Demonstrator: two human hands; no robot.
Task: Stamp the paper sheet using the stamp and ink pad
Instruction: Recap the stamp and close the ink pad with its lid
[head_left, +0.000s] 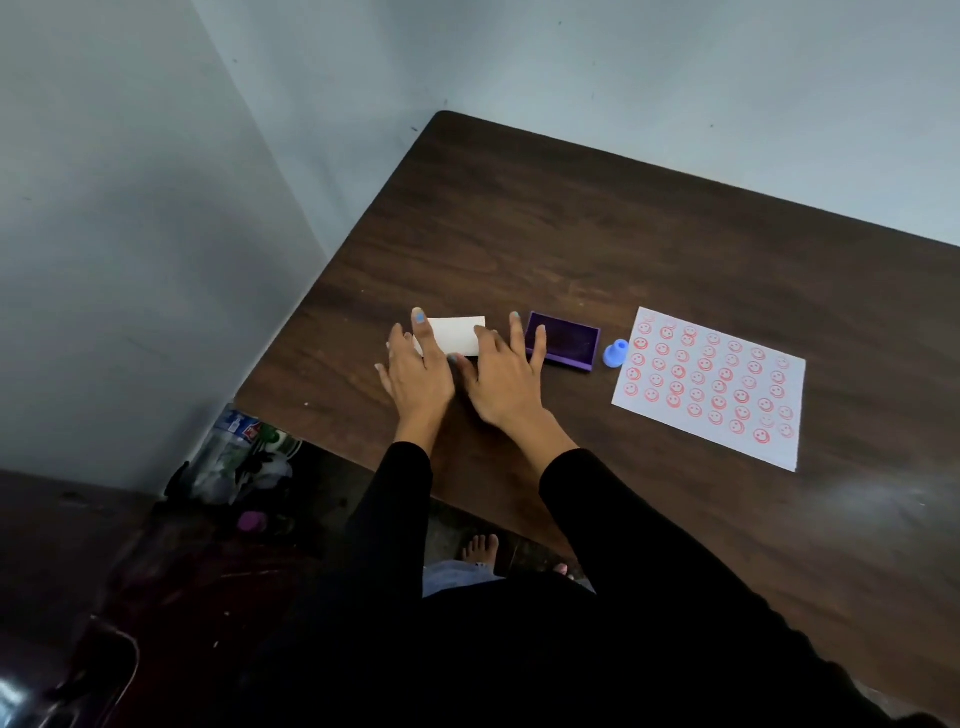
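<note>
- Both hands, left (415, 371) and right (506, 376), lie flat and open, gripping nothing, pressing a small white card (457, 335) onto the table (571, 234), likely steadying it
- Open purple ink pad (563, 347) beside them, blue stamp (615, 354) standing next, within reach
- Stamped paper sheet (711, 387) set aside right

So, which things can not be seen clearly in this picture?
Head view only:
- White card: its near-left part is hidden under the left hand and right hand.
- Ink pad: its left edge is covered by right-hand fingers.
- Stamp: its printing face is not visible.
- Paper sheet: some faces in the top row are too faint to count.
- Clutter beside the table: too dark to identify.
</note>
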